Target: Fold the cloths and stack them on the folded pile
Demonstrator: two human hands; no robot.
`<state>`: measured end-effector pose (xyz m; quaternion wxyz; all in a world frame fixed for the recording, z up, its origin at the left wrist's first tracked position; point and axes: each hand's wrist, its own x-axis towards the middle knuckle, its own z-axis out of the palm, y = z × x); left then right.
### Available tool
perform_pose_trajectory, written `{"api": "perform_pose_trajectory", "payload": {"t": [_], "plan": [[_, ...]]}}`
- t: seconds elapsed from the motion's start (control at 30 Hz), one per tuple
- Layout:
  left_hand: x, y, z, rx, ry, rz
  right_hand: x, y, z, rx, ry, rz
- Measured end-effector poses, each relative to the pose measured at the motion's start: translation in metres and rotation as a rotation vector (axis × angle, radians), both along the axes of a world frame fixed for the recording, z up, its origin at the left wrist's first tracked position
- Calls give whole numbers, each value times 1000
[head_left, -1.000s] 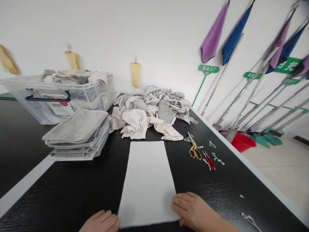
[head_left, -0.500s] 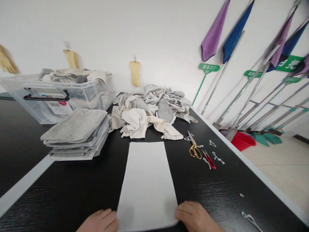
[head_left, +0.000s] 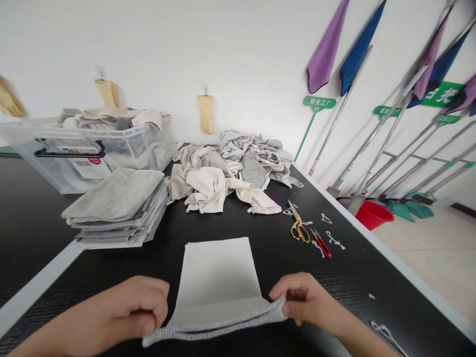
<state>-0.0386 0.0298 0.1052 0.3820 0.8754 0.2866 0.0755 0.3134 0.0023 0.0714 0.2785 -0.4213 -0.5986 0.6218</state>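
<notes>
A white cloth piece point(head_left: 219, 270), doubled with stitched edges, lies in front of me on the black table. Its near edge is lifted off the surface, and a narrow gap shows between the two overlocked layers. At the left corner of that edge, my left hand point(head_left: 137, 310) pinches the fabric between thumb and fingers. The opposite corner is gripped by my right hand point(head_left: 303, 297) in the same way. The far end of the cloth rests flat. To the left stands a stack of folded grey cloths point(head_left: 115, 203).
Loose grey and beige cloths point(head_left: 208, 183) are heaped at the back. Gold-handled scissors point(head_left: 299, 228) and red thread snips point(head_left: 322, 244) lie on the right among thread scraps. A clear plastic box point(head_left: 126, 148) full of cloth stands back left. Mops and a red bucket point(head_left: 374, 214) are beyond the table.
Both hands have raised the near edge of the white cloth from the table, opening a gap between its layers. The far end has slid toward me.
</notes>
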Motion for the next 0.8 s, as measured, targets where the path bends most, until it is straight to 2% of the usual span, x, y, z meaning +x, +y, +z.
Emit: {"api": "perform_pose_trajectory", "payload": {"t": [0.1,0.23,0.3,0.4,0.5,0.67,0.8], "plan": [[-2,26,-2,-137,29,74,-6,21,-11,-42,89,-103],[0,59,-22,-192,-38,289,-13,53,-17,25,81,-207],[1,74,-33,-213,-52,349,-16,69,-21,58,46,-239],[3,95,-50,-215,-3,384,-20,93,-35,95,-37,-280],[5,112,-68,-128,119,443,-26,113,-54,153,-204,-320],[9,125,-91,9,272,540,-34,129,-79,203,-418,-340],[17,115,-92,142,388,640,-37,124,-79,280,-552,-358]]}}
